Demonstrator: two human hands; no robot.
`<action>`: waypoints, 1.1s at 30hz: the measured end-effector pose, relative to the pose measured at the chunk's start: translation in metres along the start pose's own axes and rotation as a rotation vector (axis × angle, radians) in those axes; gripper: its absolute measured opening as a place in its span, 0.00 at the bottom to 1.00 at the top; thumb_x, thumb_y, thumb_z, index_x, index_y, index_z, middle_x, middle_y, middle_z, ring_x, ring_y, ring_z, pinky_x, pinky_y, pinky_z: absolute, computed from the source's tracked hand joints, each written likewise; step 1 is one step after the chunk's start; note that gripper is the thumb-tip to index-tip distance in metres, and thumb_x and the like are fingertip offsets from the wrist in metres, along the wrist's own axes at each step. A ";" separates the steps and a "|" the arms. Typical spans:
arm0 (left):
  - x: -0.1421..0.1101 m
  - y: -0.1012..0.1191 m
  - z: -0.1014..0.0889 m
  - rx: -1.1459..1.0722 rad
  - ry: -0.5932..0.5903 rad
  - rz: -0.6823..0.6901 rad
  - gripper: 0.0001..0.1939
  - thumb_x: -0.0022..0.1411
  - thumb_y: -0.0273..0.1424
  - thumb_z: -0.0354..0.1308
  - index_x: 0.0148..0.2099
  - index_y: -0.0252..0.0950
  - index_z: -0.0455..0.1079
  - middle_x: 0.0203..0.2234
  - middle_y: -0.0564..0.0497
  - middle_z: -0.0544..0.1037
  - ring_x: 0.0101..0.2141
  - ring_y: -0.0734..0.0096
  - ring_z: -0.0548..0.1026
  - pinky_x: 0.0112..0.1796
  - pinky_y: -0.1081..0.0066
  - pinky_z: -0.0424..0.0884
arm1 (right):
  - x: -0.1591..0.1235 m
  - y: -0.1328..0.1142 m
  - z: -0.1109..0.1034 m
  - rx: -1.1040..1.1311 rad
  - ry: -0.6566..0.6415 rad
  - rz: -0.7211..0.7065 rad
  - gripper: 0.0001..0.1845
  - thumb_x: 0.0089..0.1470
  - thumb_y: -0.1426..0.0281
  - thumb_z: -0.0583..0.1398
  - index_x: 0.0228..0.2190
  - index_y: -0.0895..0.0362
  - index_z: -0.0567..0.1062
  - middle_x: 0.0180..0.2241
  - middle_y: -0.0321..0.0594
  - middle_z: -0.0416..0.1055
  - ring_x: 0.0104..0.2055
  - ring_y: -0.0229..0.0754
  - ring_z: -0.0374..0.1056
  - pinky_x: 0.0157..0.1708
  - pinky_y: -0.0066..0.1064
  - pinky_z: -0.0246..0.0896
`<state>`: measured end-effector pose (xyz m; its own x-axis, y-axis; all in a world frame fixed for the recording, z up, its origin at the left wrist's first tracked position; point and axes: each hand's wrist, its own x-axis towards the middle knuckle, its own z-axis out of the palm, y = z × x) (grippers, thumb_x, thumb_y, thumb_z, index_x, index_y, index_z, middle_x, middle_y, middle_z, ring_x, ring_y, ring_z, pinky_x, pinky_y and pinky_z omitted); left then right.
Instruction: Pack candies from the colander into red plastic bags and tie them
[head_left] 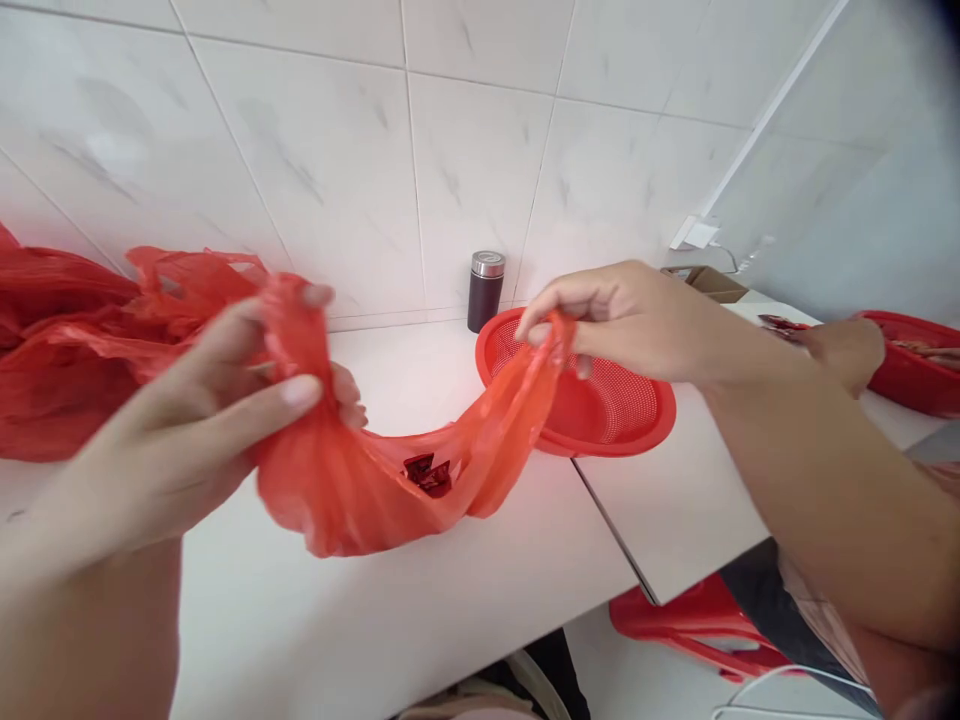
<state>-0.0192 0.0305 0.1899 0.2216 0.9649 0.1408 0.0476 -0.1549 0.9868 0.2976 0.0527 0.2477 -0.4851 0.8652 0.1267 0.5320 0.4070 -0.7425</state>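
Observation:
A red plastic bag point(360, 490) hangs stretched between both my hands above the white table point(420, 600). My left hand point(225, 420) grips one bunched side of it. My right hand point(607, 315) pinches the other edge between thumb and fingers. Inside the sagging bag lie a few small dark red wrapped pieces point(429, 473). Just behind my right hand a red perforated basket point(600, 410) sits on the table.
More red plastic bags point(60, 350) are heaped at the left against the tiled wall. A dark jar with a metal lid point(485, 290) stands by the wall. Another person's hand point(847, 350) rests near a red tray point(915, 370) at right. A red stool point(697, 625) stands below.

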 end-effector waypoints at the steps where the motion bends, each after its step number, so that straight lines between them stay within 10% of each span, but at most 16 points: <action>1: 0.006 -0.002 0.004 0.046 -0.101 -0.001 0.36 0.59 0.32 0.61 0.67 0.47 0.53 0.33 0.57 0.76 0.34 0.71 0.76 0.36 0.72 0.74 | 0.008 -0.004 0.007 0.041 -0.032 -0.029 0.08 0.58 0.72 0.58 0.35 0.55 0.78 0.32 0.35 0.75 0.28 0.32 0.67 0.27 0.25 0.63; 7: 0.036 -0.001 0.032 0.237 -0.516 -0.183 0.10 0.60 0.37 0.63 0.40 0.38 0.69 0.23 0.57 0.66 0.25 0.74 0.66 0.28 0.75 0.67 | 0.055 -0.026 0.055 0.191 -0.230 -0.254 0.09 0.54 0.80 0.57 0.34 0.57 0.76 0.32 0.35 0.76 0.34 0.35 0.71 0.33 0.27 0.67; 13: 0.044 -0.013 0.034 0.049 -0.337 -0.257 0.16 0.68 0.43 0.50 0.31 0.39 0.64 0.17 0.61 0.45 0.20 0.76 0.44 0.23 0.75 0.58 | 0.062 0.004 0.079 0.238 -0.001 -0.269 0.21 0.58 0.70 0.60 0.52 0.51 0.66 0.50 0.40 0.70 0.47 0.38 0.68 0.45 0.33 0.66; 19: 0.046 -0.028 0.026 0.029 -0.240 -0.217 0.21 0.66 0.48 0.51 0.29 0.37 0.65 0.19 0.56 0.65 0.21 0.75 0.60 0.27 0.73 0.64 | 0.035 0.020 0.101 0.279 0.123 -0.170 0.04 0.60 0.67 0.57 0.34 0.54 0.69 0.34 0.34 0.73 0.37 0.37 0.70 0.40 0.32 0.66; 27: 0.037 -0.018 0.016 0.478 -0.350 -0.114 0.05 0.58 0.32 0.58 0.36 0.39 0.74 0.29 0.52 0.75 0.30 0.68 0.72 0.31 0.71 0.68 | 0.032 0.024 0.126 0.366 0.218 -0.203 0.15 0.64 0.58 0.54 0.49 0.49 0.69 0.46 0.39 0.72 0.51 0.42 0.67 0.51 0.37 0.61; 33: 0.035 -0.049 0.015 0.920 0.015 0.369 0.12 0.48 0.19 0.46 0.31 0.39 0.65 0.26 0.54 0.73 0.23 0.73 0.68 0.22 0.75 0.62 | 0.070 0.054 0.166 0.686 0.076 -0.064 0.20 0.65 0.55 0.51 0.54 0.47 0.68 0.42 0.37 0.71 0.46 0.40 0.67 0.49 0.36 0.62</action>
<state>0.0008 0.0684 0.1455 0.3629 0.8245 0.4342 0.7170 -0.5447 0.4351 0.1774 0.0872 0.1072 -0.4380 0.8738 0.2114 -0.0677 0.2024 -0.9770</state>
